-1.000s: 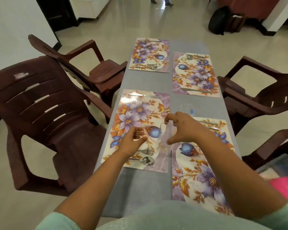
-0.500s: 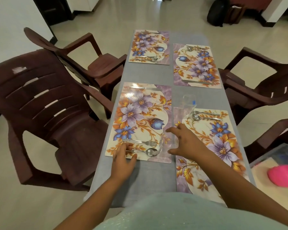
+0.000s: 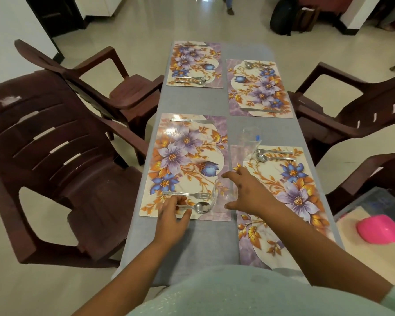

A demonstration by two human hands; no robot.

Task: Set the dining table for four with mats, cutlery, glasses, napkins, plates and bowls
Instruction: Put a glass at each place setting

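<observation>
A clear drinking glass (image 3: 224,193) stands upright on the purple right-hand edge of the near-left floral placemat (image 3: 183,165), hard to make out against the pattern. The right hand (image 3: 243,192) curves around it, thumb and fingers spread wide on either side; whether they touch the glass cannot be told. The left hand (image 3: 171,218) rests at the mat's near edge, fingertips on the handle of a steel spoon (image 3: 195,206), fingers loosely bent. A steel fork (image 3: 189,195) lies just beyond the spoon, both with long axes running left to right, heads toward the glass. A second clear glass (image 3: 250,142) stands beyond, at the near-right floral placemat's (image 3: 283,197) far corner. The grey table (image 3: 214,242) has bare cloth between the mats. Dark brown plastic chairs (image 3: 55,160) crowd both sides.
</observation>
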